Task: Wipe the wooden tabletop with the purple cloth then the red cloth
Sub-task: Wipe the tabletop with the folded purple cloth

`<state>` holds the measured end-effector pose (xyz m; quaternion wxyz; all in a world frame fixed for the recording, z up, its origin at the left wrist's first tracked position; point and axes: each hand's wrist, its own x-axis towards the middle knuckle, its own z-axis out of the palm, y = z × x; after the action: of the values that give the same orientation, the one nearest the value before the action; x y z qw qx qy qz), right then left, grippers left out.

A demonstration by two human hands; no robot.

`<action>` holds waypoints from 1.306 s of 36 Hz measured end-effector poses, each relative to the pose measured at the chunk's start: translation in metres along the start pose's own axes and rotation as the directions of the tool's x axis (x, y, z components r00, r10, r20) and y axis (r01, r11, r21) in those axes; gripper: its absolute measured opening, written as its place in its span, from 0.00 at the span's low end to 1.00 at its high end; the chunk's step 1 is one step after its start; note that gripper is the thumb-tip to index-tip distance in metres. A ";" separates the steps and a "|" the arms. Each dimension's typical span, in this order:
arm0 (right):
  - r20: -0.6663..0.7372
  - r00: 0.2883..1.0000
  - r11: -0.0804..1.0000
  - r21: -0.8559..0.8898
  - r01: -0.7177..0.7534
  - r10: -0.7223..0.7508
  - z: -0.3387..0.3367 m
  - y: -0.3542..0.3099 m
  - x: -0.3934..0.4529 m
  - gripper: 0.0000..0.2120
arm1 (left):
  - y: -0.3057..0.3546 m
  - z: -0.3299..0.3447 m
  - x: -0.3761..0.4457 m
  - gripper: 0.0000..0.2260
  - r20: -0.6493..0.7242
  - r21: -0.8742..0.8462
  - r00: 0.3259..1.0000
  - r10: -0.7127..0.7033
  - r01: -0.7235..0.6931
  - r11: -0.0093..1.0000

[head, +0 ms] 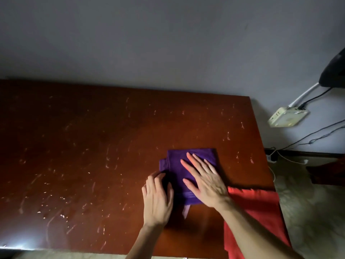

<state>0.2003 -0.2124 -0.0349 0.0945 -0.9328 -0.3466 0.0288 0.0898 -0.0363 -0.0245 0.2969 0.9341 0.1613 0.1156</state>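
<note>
The right hand (203, 179) is lying flat, fingers spread and extended, pressing down on top of the folded purple cloth (179, 165); it is clamped on nothing. The left hand (157, 200) is resting at the cloth's 8 o'clock edge, fingers loosely curled against the fold, palm down on the tabletop (84, 146); whether it is pinching fabric cannot be told.

The purple cloth is lying right of the tabletop's centre, folded into a rough rectangle, with a pale tag (186, 212) protruding at its 6 o'clock edge. The red cloth (257, 217) is lying at the cloth's 4 o'clock, draping over the tabletop's right edge, touching or nearly touching the right wrist.

The wooden surface is showing numerous pale streaks and smears, densest toward 9 o'clock; wiping appears barely started.

Judgement on handling: the cloth is appearing soft, light and limp. It will likely bunch or unfold if pushed from one edge. A flat palm over the centre, with fingers spread, is appearing the soundest hold for sliding it.

A wall socket box (287, 117) is sitting at 2 o'clock, clear of the work.
</note>
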 end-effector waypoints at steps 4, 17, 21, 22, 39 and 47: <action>0.026 0.998 0.997 -0.053 0.058 -0.056 -0.015 0.039 0.061 0.30 | 0.008 0.012 0.004 0.16 0.004 -0.016 1.000 -0.015 0.015 1.000; 0.024 0.997 0.994 -0.089 0.070 -0.068 -0.043 0.134 0.239 0.31 | 0.003 0.027 0.002 0.23 0.187 0.191 0.977 0.102 -0.138 0.972; -0.034 0.996 0.994 -0.078 -0.080 0.077 -0.040 0.140 0.257 0.29 | 0.002 0.027 0.004 0.24 0.175 0.200 0.978 0.115 -0.150 0.968; -0.027 0.995 0.992 -0.082 -0.093 0.091 -0.040 0.139 0.257 0.29 | 0.003 0.027 0.004 0.24 0.176 0.211 0.977 0.121 -0.158 0.965; -0.005 0.999 0.992 -0.119 -0.043 0.043 -0.033 0.138 0.052 0.34 | 0.016 0.018 0.003 0.23 0.225 0.299 0.948 0.225 -0.287 0.910; 0.117 0.979 0.971 -0.154 0.183 -0.166 -0.046 0.168 -0.045 0.31 | 0.015 0.015 0.008 0.23 0.219 0.391 0.935 0.277 -0.345 0.853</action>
<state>0.2795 -0.3732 -0.0228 0.0017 -0.9004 -0.4332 0.0402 0.1049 -0.0528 -0.0271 0.0760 0.9958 0.0055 0.0516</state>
